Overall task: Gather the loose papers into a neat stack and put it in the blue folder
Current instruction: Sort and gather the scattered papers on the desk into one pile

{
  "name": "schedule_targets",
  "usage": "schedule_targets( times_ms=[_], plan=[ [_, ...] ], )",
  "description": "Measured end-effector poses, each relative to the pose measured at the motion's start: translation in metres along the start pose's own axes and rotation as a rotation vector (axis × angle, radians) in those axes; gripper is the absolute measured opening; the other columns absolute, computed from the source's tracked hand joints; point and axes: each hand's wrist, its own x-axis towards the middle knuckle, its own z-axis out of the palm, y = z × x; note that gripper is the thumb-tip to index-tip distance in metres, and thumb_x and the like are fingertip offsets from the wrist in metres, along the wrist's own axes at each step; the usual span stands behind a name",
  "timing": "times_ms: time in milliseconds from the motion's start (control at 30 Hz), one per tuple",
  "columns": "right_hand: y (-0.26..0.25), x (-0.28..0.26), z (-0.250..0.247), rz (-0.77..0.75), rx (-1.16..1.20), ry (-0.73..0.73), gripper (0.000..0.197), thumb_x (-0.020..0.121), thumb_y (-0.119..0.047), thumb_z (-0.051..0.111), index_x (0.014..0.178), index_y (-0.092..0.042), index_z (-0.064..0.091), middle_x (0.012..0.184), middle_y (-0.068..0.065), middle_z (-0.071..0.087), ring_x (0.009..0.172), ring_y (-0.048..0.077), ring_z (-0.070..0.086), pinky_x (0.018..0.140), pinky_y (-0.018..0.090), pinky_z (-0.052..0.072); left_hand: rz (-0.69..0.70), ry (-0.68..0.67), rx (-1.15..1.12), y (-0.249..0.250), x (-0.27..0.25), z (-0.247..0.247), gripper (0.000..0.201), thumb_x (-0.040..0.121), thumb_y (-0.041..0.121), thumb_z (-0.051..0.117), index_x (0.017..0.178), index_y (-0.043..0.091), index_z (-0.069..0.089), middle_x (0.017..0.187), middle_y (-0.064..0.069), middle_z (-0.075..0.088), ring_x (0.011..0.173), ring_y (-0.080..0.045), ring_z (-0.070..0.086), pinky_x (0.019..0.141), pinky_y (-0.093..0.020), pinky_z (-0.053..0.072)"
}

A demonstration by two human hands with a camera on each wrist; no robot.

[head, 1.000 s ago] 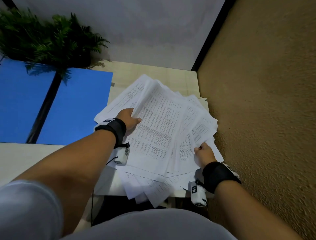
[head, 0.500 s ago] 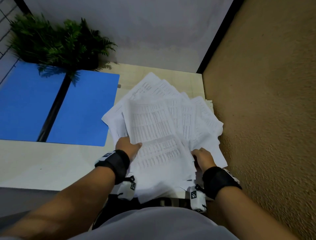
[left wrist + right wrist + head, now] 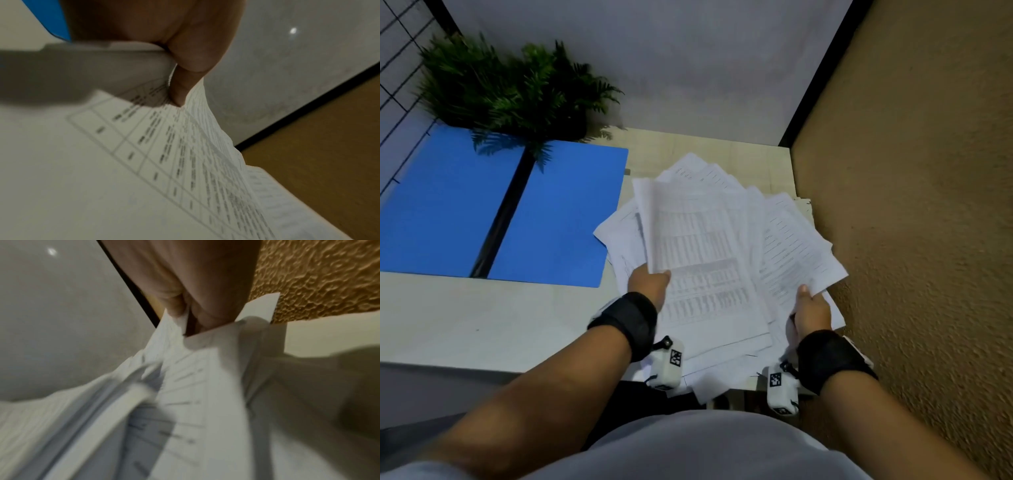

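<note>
Papers [image 3: 709, 260]: a fanned, uneven sheaf of printed sheets with tables on them, held between both hands over the near right part of the table; the lowest sheets hang past the near edge.
Left hand [image 3: 649, 284]: pinches the left side of the sheaf, thumb on top of the upper sheet, fingers out of sight beneath; in the left wrist view the thumb [image 3: 197, 65] presses down on the printed page.
Right hand [image 3: 810, 310]: grips the right side of the fan, thumb lying over the top sheets and fingers tucked under; in the right wrist view the fingers [image 3: 205, 309] curl round the paper edges, though that view is blurred.
Wrists: each carries a black strap and a small white camera unit with a square marker.
Blue folder [image 3: 500, 209]: lies open and flat on the table to the left of the papers, a dark spine down its middle; just beside the sheaf, whether touching I cannot tell.
Table [image 3: 482, 325]: pale top, set into a corner.
Plant [image 3: 510, 89]: green fern at the far left, fronds overhanging the folder's far edge.
Wall [image 3: 928, 205]: rough ochre surface close on the right.
</note>
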Motion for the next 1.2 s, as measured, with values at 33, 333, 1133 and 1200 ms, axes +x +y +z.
schedule_targets(
  times_ms=[33,333,1133,1200],
  plan=[
    [-0.006,-0.005,-0.004,-0.031,0.059,0.023,0.040,0.104,-0.023,0.038,0.140,-0.005,0.045,0.120,0.002,0.053,0.110,0.019,0.051,0.094,0.027,0.038,-0.013,0.032,-0.014,-0.002,0.002,-0.010,0.038,0.094,0.011,0.060,0.130,0.000,0.055,0.123,-0.014,0.064,0.108,-0.033,0.062,0.083,-0.029,0.046],
    [0.004,0.012,0.004,0.098,-0.054,-0.119,0.023,0.081,-0.009,0.062,0.103,-0.004,0.057,0.069,0.007,0.063,0.051,0.016,0.049,0.048,0.017,0.040,-0.118,-0.075,-0.054,-0.018,-0.009,-0.019,0.052,0.078,0.019,0.078,0.124,0.002,0.058,0.119,-0.014,0.067,0.104,-0.036,0.065,0.093,-0.042,0.054],
    [-0.017,-0.006,0.043,-0.044,-0.382,-0.145,0.036,0.099,-0.004,0.040,0.132,0.008,0.046,0.135,0.018,0.052,0.124,0.033,0.050,0.101,0.030,0.037,0.026,-0.150,0.046,-0.014,-0.002,-0.027,0.063,0.091,0.036,0.063,0.142,0.010,0.038,0.134,0.000,0.050,0.123,-0.021,0.051,0.100,-0.029,0.037],
    [-0.008,-0.015,0.055,-0.021,-0.246,-0.138,0.039,0.102,-0.013,0.035,0.136,0.005,0.043,0.141,0.017,0.048,0.128,0.031,0.047,0.107,0.027,0.031,0.033,-0.120,0.136,-0.013,-0.006,-0.015,0.055,0.103,0.035,0.042,0.147,0.006,0.025,0.142,-0.013,0.044,0.131,-0.030,0.045,0.094,-0.028,0.033]
  ],
)
